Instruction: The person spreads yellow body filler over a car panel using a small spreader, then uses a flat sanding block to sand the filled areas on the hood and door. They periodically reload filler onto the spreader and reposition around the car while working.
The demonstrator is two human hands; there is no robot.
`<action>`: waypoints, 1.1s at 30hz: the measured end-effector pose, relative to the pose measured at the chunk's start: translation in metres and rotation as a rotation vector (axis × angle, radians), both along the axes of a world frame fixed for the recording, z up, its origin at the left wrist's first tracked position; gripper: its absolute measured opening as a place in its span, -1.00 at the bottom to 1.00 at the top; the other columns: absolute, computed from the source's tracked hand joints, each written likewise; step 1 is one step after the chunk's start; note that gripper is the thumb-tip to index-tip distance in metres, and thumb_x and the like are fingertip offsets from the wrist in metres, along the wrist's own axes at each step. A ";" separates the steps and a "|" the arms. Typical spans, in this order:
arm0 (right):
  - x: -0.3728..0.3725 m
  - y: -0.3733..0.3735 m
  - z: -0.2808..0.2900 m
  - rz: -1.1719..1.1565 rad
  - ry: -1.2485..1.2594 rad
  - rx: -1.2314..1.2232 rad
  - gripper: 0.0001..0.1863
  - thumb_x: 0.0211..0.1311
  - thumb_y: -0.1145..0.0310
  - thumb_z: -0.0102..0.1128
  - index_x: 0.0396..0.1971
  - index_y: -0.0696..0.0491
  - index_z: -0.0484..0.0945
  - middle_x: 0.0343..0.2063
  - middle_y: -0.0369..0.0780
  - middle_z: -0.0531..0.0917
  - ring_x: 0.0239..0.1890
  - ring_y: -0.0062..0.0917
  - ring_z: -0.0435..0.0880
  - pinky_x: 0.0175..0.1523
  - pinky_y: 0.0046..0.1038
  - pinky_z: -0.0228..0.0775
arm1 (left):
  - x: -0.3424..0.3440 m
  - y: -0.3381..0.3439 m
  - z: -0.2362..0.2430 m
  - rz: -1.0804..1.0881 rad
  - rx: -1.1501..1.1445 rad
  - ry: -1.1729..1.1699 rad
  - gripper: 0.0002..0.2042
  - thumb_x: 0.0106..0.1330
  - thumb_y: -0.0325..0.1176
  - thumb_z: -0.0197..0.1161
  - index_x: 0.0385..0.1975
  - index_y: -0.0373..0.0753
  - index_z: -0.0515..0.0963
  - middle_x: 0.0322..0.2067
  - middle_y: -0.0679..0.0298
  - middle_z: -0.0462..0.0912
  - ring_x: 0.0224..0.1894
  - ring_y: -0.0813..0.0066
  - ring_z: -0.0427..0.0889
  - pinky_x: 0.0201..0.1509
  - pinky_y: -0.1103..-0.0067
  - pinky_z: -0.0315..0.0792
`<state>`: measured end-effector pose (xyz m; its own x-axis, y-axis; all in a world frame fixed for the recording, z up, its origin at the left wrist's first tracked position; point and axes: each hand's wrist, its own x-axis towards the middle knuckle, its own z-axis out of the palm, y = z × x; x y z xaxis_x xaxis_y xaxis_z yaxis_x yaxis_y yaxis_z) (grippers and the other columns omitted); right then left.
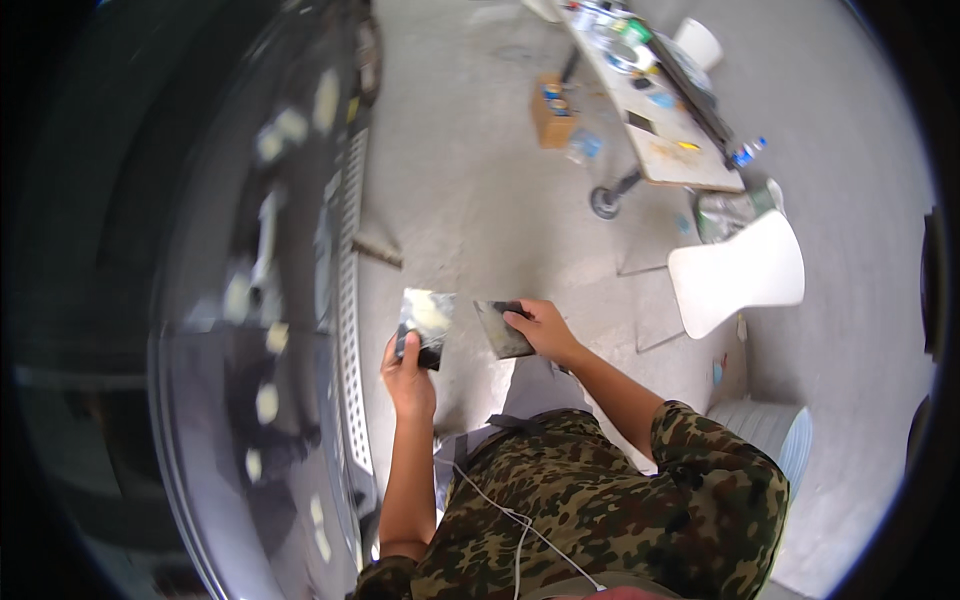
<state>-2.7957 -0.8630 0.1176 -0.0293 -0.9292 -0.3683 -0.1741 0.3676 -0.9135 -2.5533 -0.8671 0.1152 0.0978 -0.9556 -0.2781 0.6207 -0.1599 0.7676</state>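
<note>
My left hand (408, 380) grips a flat rectangular putty spreader (428, 310), dark at its lower end, with pale cream paste smeared over its upper face. My thumb lies on top of it. Just to the right, my right hand (543, 330) is closed on a second putty spreader (497, 335), a thin grey-brown blade with a dark edge, thumb on its face. A narrow gap separates the two spreaders, held in front of my waist. To my left stands a dark car body (240, 370) with several pale filler patches (267, 403) on its panels.
A long white table (660, 165) with tools and clutter stands at the far right, on wheeled legs. Nearer is a white chair (745, 275). A cardboard box (553, 115) with cans sits on the concrete floor (480, 200). A perforated strip (355, 330) edges the car.
</note>
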 end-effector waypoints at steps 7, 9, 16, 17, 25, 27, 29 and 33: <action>-0.214 -0.070 -0.043 -0.514 -0.690 0.142 -0.74 0.46 0.39 0.07 0.02 0.19 0.53 -0.14 -0.25 0.68 -0.13 -0.53 0.68 0.02 -0.41 0.56 | -0.222 -0.106 -0.048 -0.171 0.297 -0.025 -0.73 0.33 -0.54 0.32 -0.14 -0.12 0.35 -0.12 0.24 0.59 -0.07 0.46 0.61 -0.08 0.54 0.56; -0.260 -0.080 -0.036 -0.552 -0.781 0.112 -0.73 0.47 0.37 0.05 0.04 0.20 0.52 -0.10 -0.22 0.67 -0.09 -0.52 0.68 0.06 -0.39 0.56 | -0.276 -0.124 -0.049 -0.247 0.309 0.078 -0.69 0.34 -0.54 0.31 -0.02 -0.13 0.37 -0.07 0.26 0.59 -0.01 0.48 0.61 0.01 0.51 0.59; -0.330 -0.099 -0.042 -0.653 -0.792 0.174 -0.71 0.47 0.36 0.08 0.05 0.20 0.51 -0.14 -0.24 0.67 -0.11 -0.54 0.67 0.03 -0.41 0.55 | -0.352 -0.173 -0.049 -0.460 0.321 0.022 -0.64 0.40 -0.50 0.26 0.17 -0.29 0.44 0.00 0.25 0.61 0.00 0.47 0.62 0.10 0.54 0.54; -0.338 -0.103 -0.044 -0.656 -0.798 0.188 -0.71 0.47 0.36 0.08 0.06 0.20 0.51 -0.13 -0.23 0.67 -0.11 -0.53 0.67 0.03 -0.41 0.55 | -0.357 -0.178 -0.050 -0.465 0.369 -0.030 -0.66 0.40 -0.49 0.26 0.15 -0.29 0.46 0.01 0.25 0.61 0.00 0.47 0.62 0.11 0.55 0.53; -0.390 -0.135 -0.054 -0.707 -0.918 0.192 -0.67 0.51 0.32 0.02 0.14 0.17 0.45 -0.01 -0.21 0.65 0.00 -0.48 0.66 0.16 -0.38 0.50 | -0.455 -0.203 -0.057 -0.493 0.328 -0.114 -0.62 0.39 -0.45 0.29 0.18 -0.31 0.47 0.06 0.23 0.59 0.02 0.50 0.60 0.08 0.54 0.53; -0.409 -0.141 -0.060 -0.748 -0.868 0.139 -0.67 0.50 0.34 0.02 0.14 0.17 0.44 0.00 -0.20 0.65 0.01 -0.46 0.65 0.14 -0.35 0.52 | -0.492 -0.209 -0.056 -0.550 0.271 -0.048 -0.61 0.38 -0.47 0.29 0.18 -0.33 0.46 0.07 0.22 0.58 0.02 0.49 0.60 0.07 0.56 0.53; -0.434 -0.149 -0.067 -0.784 -0.836 0.117 -0.66 0.49 0.34 0.04 0.15 0.16 0.44 0.01 -0.18 0.64 0.02 -0.44 0.65 0.14 -0.32 0.52 | -0.524 -0.217 -0.053 -0.650 0.261 -0.058 -0.59 0.39 -0.43 0.29 0.20 -0.35 0.44 0.09 0.20 0.57 0.05 0.47 0.58 0.10 0.55 0.51; -0.522 -0.177 -0.085 -0.820 -0.644 0.068 -0.66 0.47 0.36 0.07 0.15 0.16 0.45 0.00 -0.19 0.65 0.01 -0.48 0.65 0.16 -0.36 0.50 | -0.561 -0.234 -0.056 -0.922 0.127 -0.100 -0.48 0.40 -0.25 0.30 0.25 -0.39 0.36 0.16 0.09 0.52 0.16 0.34 0.56 0.24 0.45 0.44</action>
